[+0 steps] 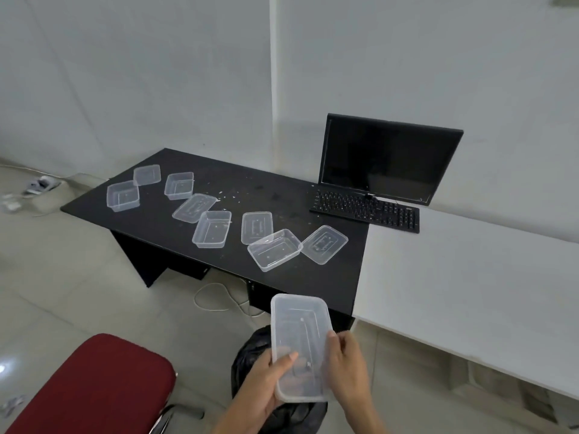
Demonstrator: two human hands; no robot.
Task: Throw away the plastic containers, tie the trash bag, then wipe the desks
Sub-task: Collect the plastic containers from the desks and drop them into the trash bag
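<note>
I hold a clear plastic container (299, 336) with both hands, just above a black trash bag (250, 349) on the floor. My left hand (266, 380) grips its lower left edge, thumb on top. My right hand (346, 368) grips its right edge. Several more clear containers and lids lie scattered on the black desk (332, 277), such as a tub (275, 249), a lid (324, 244) and a tub (122, 195) at the far left. Crumbs speckle the desk's middle.
A white desk (470, 283) adjoins the black one on the right. A black monitor (388, 158) and keyboard (365, 211) straddle the two. A red chair seat (91, 389) is at my lower left. A white cable (213, 296) loops under the desk.
</note>
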